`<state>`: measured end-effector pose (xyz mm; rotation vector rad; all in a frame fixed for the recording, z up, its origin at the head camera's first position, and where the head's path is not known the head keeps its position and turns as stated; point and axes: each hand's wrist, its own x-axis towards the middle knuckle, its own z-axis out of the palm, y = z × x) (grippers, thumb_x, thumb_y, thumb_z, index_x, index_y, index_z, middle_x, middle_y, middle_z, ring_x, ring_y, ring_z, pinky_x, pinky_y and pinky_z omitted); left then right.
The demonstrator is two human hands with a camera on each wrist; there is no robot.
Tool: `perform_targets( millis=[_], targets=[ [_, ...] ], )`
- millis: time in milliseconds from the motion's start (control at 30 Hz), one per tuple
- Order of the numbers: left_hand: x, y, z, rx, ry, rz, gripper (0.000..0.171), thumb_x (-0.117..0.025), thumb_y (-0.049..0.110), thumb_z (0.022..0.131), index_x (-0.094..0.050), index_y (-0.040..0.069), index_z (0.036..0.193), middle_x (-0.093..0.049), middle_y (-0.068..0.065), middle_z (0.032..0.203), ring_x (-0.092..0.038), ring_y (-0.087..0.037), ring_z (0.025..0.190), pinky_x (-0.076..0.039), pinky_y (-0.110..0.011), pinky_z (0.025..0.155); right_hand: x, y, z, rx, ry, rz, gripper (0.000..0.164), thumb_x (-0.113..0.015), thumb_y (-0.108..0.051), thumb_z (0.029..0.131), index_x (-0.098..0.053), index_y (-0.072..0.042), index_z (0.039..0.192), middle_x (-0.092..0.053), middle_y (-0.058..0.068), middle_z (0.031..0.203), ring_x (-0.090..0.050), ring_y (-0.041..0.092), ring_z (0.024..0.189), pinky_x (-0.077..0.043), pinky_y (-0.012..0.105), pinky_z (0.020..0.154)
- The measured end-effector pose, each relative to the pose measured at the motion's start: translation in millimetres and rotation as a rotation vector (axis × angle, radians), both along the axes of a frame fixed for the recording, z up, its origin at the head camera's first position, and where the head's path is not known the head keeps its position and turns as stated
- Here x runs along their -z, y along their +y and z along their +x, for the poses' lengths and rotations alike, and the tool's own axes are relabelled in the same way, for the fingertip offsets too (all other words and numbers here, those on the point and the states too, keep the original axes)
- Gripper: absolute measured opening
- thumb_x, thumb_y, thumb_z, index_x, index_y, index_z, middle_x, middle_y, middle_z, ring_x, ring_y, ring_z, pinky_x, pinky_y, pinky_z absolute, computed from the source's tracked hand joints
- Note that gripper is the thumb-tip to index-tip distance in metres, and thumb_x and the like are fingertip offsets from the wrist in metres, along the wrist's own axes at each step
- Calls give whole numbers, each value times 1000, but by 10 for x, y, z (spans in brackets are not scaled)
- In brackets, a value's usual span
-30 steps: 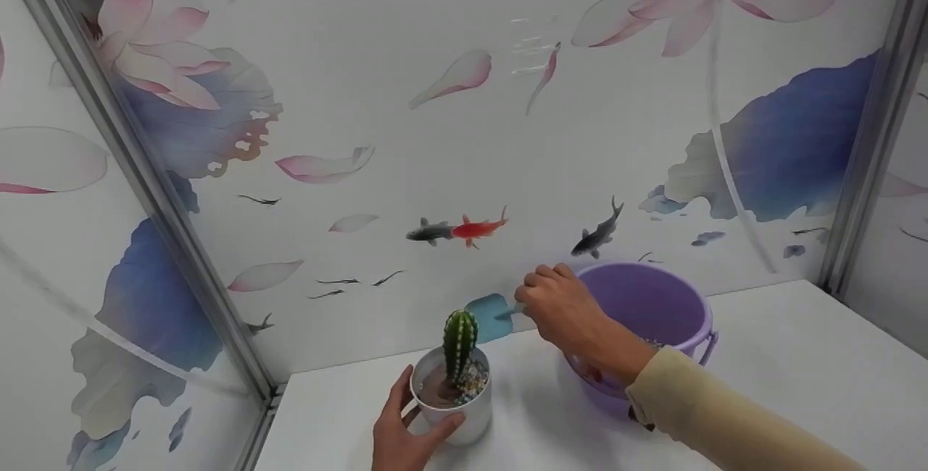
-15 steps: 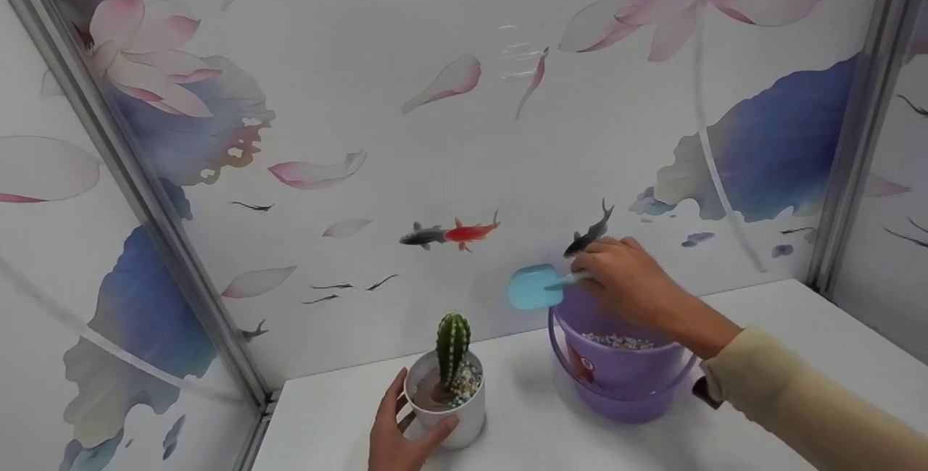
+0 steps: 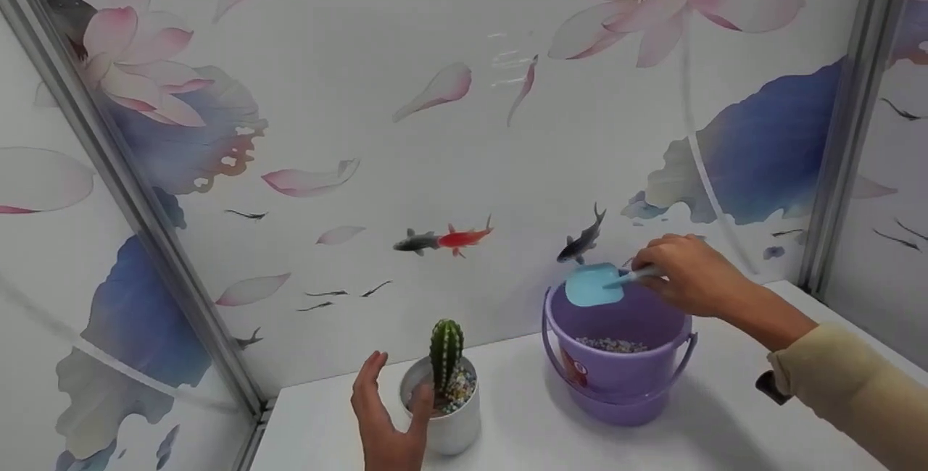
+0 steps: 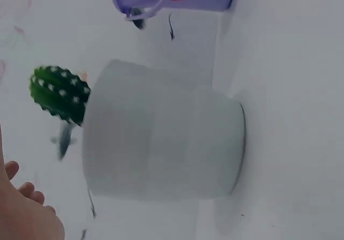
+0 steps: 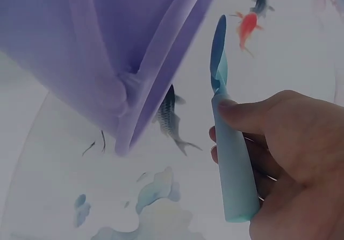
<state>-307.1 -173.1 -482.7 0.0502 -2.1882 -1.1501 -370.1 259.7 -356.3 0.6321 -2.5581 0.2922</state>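
My right hand (image 3: 692,275) grips the handle of a light blue toy shovel (image 3: 596,285) above the purple bucket (image 3: 616,377). In the right wrist view the thumb and fingers wrap the shovel's thick handle (image 5: 235,164). Small multicoloured pebbles (image 3: 612,345) lie in the bottom of the bucket. My left hand (image 3: 391,413) stands with fingers spread at the left of a white pot (image 3: 457,427), apart from it in the left wrist view. A green cactus (image 3: 446,355) grows upright in the pot, with coloured pebbles (image 3: 460,388) on its right side and bare brown surface on its left.
The pot and bucket stand on a white table (image 3: 507,413), the bucket to the right. Behind the table rises a white wall panel (image 3: 435,167) printed with lotus flowers and fish. Metal posts (image 3: 145,188) frame the panel at both sides.
My right hand has carried the shovel rightward from beside the cactus to over the bucket. My left hand has let go of the pot and lifted away.
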Motion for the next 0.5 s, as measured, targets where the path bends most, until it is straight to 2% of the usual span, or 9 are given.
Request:
perform_targets(
  millis=[100, 233, 367, 500],
  targets=[
    [-116, 153, 89, 38, 121, -71, 75, -79, 42, 86, -42, 17, 147, -40, -3, 153, -33, -22, 143, -38, -56, 116, 21, 94, 3, -2, 3, 23, 16, -80, -9, 84, -78, -13, 100, -74, -1, 92, -67, 19, 86, -59, 44, 77],
    [-189, 377, 154, 147, 197, -161, 66, -77, 45, 87, -46, 26, 143, -44, 5, 150, -39, -14, 140, -46, -52, 112, 55, 154, -7, 14, 2, 54, 14, -82, -11, 82, -78, -14, 96, -72, -2, 87, -65, 16, 81, -58, 39, 72],
    [-131, 605, 127, 247, 265, -195, 59, -76, 46, 87, -50, 35, 139, -49, 11, 144, -48, -7, 134, -55, -41, 104, 98, 164, -6, 54, -30, 101, 14, -83, -12, 81, -79, -15, 93, -71, -3, 85, -64, 18, 81, -58, 43, 73],
    [-42, 830, 48, 345, 316, -198, 57, -76, 44, 88, -51, 36, 139, -52, 13, 139, -53, -5, 129, -59, -34, 96, 142, 182, -6, 97, -59, 156, 14, -85, -11, 78, -79, -15, 90, -71, -2, 83, -62, 20, 78, -57, 48, 76]
  ],
)
